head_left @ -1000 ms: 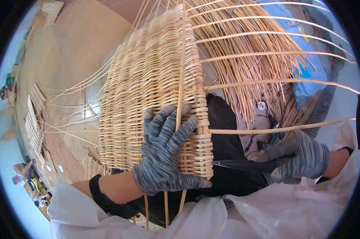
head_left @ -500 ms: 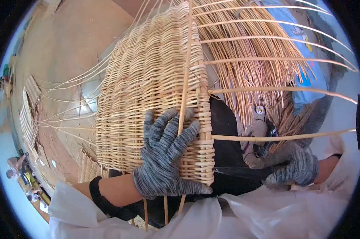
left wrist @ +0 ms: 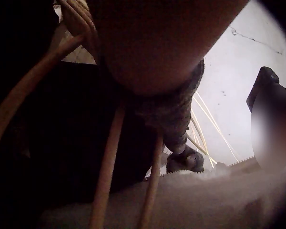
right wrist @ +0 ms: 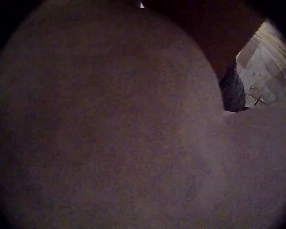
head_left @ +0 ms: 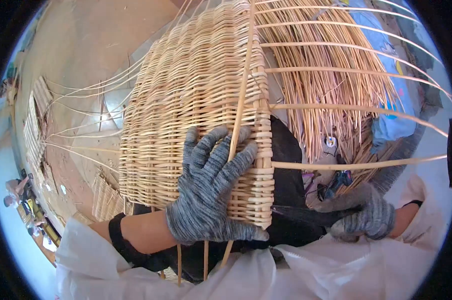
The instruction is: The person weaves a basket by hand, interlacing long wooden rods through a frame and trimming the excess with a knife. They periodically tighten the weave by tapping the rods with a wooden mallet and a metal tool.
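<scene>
My left hand (head_left: 208,187), in a grey striped knit glove, rests on a woven wicker panel (head_left: 186,100) with its fingers spread. Its thumb lies along the panel's near edge. One long cane (head_left: 243,90) runs down the panel and passes between the fingers. To the right of the panel, my right hand (head_left: 368,215), gloved alike, grips a dark, pointed knife (head_left: 306,215). Its tip points left, close to the panel's lower right corner, and blends with the black cloth behind. In the right wrist view pale cloth (right wrist: 109,124) hides nearly all of this hand.
Long stakes (head_left: 361,165) stick out from the panel's right side, others (head_left: 206,260) toward my lap. A bundle of canes (head_left: 326,65) lies on blue cloth (head_left: 393,127) at upper right. Corrugated-looking pieces (head_left: 37,125) lie on the floor at left. White cloth (head_left: 326,270) drapes my lap.
My right hand with the knife has shifted a little left. The panel's upper part sits further right in view, while the left hand stays at nearly the same spot on it.
</scene>
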Tool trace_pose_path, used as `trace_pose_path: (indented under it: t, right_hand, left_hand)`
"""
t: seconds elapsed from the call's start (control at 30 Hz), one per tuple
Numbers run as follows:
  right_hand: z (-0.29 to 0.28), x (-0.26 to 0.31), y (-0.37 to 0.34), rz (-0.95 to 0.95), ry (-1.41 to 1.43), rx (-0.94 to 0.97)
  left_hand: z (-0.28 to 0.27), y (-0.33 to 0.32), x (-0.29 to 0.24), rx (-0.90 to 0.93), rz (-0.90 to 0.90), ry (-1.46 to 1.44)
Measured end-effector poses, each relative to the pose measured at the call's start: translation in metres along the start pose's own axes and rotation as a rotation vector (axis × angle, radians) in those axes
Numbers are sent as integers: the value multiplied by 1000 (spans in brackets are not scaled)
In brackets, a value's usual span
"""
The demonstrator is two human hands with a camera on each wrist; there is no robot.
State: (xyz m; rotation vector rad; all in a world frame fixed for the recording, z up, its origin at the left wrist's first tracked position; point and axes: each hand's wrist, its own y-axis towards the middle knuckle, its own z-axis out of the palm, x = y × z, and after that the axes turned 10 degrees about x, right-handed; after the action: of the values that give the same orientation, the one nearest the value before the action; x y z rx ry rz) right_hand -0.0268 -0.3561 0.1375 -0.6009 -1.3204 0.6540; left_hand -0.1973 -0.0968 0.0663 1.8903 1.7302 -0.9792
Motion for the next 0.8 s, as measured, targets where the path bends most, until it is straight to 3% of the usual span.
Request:
trace_pose_path:
  t: [0.03,0.07,0.13,0.17,0.27,0.37,0.47,0.57,0.63,0.73,0.77,0.8]
  right_hand:
    - [-3,4,3,-34,-109,-11]
    - [-12,7,10,-209,-437,-78]
    - [-19,25,14,-350,-868,-74]
    - [-23,50,12,-326,-982,-1]
    - [-24,77,6,-121,-935,109]
    - [-12,36,7,49,3,22]
    - [-15,23,15,-144,-40,51]
    - [-32,61,16,-259,-856,182]
    - [-22,83,17,19,-780,223]
    - [-14,34,15,-215,-554,6]
    - [-15,35,15,-151,-474,46]
    - [-17,25,21,-234,-443,52]
  left_hand:
    - [-2,2,1,11,-8,-7]
    - [-2,3,1,12,0,-1]
    - [0,1,-1,8,15,2]
    - [1,1,-1,11,12,6]
    - [0,1,-1,12,0,-3]
    - [1,0,1,22,-24,-31]
    - [1,0,2,29,-13,-42]
    - [0,0,1,32,-26,-26]
    - [2,-3,0,39,-21,-32]
    - [1,-2,4,23,-31,-32]
    - [1,-2,5,29,-29,-34]
    - [0,-3,6,35,-32,-32]
